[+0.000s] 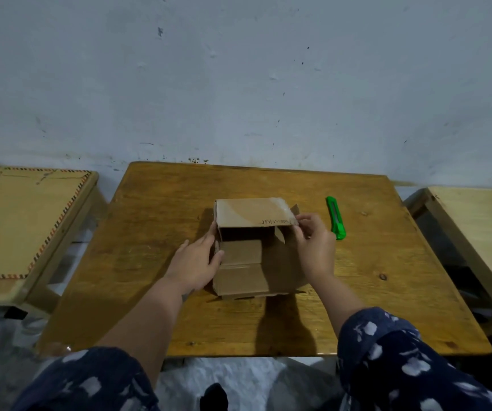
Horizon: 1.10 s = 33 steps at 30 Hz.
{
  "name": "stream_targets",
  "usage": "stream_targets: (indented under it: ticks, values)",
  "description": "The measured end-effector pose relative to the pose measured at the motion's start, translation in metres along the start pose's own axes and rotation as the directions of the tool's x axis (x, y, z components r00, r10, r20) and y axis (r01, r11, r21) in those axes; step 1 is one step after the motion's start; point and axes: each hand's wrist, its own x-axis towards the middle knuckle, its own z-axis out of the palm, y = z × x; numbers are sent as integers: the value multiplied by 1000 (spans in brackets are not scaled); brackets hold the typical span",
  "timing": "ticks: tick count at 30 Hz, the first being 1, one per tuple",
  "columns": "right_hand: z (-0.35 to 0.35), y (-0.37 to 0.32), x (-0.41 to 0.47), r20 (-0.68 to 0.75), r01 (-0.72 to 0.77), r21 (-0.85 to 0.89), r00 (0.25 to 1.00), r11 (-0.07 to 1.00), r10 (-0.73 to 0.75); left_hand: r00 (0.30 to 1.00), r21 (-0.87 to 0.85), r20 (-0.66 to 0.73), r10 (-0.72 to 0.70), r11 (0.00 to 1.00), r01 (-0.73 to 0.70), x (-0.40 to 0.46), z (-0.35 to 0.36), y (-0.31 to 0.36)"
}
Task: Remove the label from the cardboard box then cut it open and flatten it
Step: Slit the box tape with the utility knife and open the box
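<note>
Nearest the camera, along the bottom edge of the frame, are two dark blue sleeves (401, 360) with a pale flower print, and bare forearms reach up from them toward the middle.

The wall (238, 69) fills the whole upper half, pale grey-blue, scuffed and spotted. Below it the wooden bench (155, 221) takes the centre of the frame, its top worn and orange-brown. A second low table (13, 221) with a striped border stands at the left edge, and a paler one (472, 221) at the right edge.

The cardboard box (250, 247) sits in the middle of the bench, open toward the camera, with its flaps loose and one flap lying flat in front. There is dark handwriting on the near right corner of its top panel.

The left hand (195, 261) lies against the box's left side, fingers fairly straight, thumb on the inner flap. The right hand (312, 244) is at the box's upper right corner, fingertips together in a pinch on the edge there; what exactly it pinches is too small to tell.

A green utility knife (335, 218) lies on the bench just right of the right hand, apart from it.
</note>
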Motion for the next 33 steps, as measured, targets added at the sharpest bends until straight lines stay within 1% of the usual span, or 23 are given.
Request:
stream_targets:
  ticks: [4, 7, 9, 10, 12, 14, 17, 20, 23, 26, 30, 33]
  values:
    - [-2, -19, 21, -95, -4, 90, 995, 996, 13, 1000, -16, 3, -26, 1000, 26, 2, -2, 0]
    - [5, -37, 41, -151, -18, 170, 988, 985, 44, 1000, -30, 18, -15, 999, 15, 4, -2, -1]
    - [15, -43, 56, -132, -30, 212, 989, 977, 59, 1000, -29, 23, -2, 1000, 3, 6, -2, -4]
    - [22, -42, 63, -99, -42, 208, 993, 977, 64, 1000, -25, 19, 5, 1000, -5, 7, -1, -5]
    - [37, -38, 75, -23, -75, 164, 997, 984, 80, 1000, -18, 0, 19, 1000, -19, 9, 0, -8]
    - [50, -31, 85, 6, -98, 111, 995, 989, 97, 999, -20, -32, 40, 999, -41, 10, 4, -12]
    - [66, -25, 98, -5, -108, 56, 994, 993, 109, 995, -15, -74, 74, 997, -75, 11, 12, -21]
    - [78, -28, 113, -49, -123, 22, 991, 992, 123, 989, -11, -118, 85, 996, -87, 12, 18, -22]
    - [87, -31, 133, -52, -135, 50, 989, 990, 138, 981, -19, -175, 83, 996, -88, 12, 22, -22]
    - [95, -31, 141, 20, -175, 51, 985, 983, 174, 977, -26, -198, 76, 996, -83, 12, 23, -20]
    - [99, -27, 133, 144, -216, -56, 964, 975, 222, 978, -2, -194, 73, 997, -75, 12, 22, -19]
    - [97, -21, 119, 170, -166, -185, 966, 969, 197, 978, 33, -196, 67, 998, -62, 10, 22, -18]
